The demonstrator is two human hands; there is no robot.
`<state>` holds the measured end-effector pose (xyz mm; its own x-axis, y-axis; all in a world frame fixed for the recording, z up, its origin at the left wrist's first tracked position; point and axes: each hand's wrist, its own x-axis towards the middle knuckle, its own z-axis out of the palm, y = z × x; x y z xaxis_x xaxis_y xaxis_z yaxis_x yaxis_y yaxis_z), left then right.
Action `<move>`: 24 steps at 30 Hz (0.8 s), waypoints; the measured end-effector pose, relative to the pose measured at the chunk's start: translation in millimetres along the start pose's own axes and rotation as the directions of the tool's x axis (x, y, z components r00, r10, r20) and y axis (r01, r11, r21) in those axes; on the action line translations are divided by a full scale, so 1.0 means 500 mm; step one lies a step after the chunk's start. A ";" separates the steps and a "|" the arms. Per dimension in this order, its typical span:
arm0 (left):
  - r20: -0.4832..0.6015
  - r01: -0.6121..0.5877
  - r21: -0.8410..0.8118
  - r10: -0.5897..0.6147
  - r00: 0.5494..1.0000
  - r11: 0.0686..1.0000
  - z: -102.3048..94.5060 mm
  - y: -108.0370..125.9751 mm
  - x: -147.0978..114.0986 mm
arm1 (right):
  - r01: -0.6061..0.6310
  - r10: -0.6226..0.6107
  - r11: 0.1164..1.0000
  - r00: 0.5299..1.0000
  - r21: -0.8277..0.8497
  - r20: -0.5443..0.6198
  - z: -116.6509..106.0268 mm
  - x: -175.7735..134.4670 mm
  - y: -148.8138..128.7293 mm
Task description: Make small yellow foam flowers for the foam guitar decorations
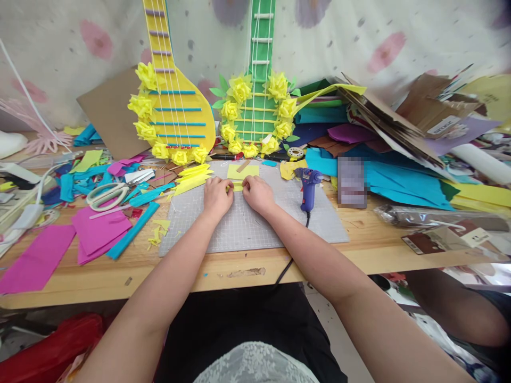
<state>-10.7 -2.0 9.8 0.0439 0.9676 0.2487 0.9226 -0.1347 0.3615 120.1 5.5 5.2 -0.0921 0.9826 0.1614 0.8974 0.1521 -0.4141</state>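
My left hand (217, 196) and my right hand (257, 192) are close together over the grey cutting mat (239, 229). Their fingertips pinch the two ends of a narrow yellow paper strip (238, 184). Just beyond the strip lies a yellow paper piece (250, 171), with a small brown strip (242, 166) on top. To the left of my left hand is a stack of cut yellow paper pieces (191, 178). A blue glue gun (308, 189) rests on the mat to the right, its cord running to the table's front edge.
Paper guitars, one yellow (181, 114) and one green (257, 106), stand behind with yellow paper flowers. White-handled scissors (107, 197), magenta paper (99, 231) and a blue strip (133, 230) lie left. Rightward are a phone-sized blurred rectangle (352, 182), blue paper (403, 178) and cardboard (393, 119).
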 end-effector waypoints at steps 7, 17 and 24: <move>-0.038 0.005 0.005 -0.005 0.999 1.000 0.010 0.004 -0.002 | 0.026 -0.029 0.995 0.999 -0.100 -0.031 0.000 -0.006 -0.014; 0.003 0.051 -0.046 -0.051 0.999 0.998 -0.002 0.002 -0.006 | 0.022 -0.023 0.999 1.000 -0.048 -0.002 0.004 0.002 0.006; -0.030 0.093 -0.182 -0.100 0.994 0.979 -0.010 -0.017 0.006 | 0.017 -0.017 0.997 1.000 0.082 -0.010 -0.001 0.001 0.014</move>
<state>-20.6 1.0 12.0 -0.0606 0.9694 0.2381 0.8373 -0.0805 0.5408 126.6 6.9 3.0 -0.1029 0.9788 0.1769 0.8575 0.1774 -0.4829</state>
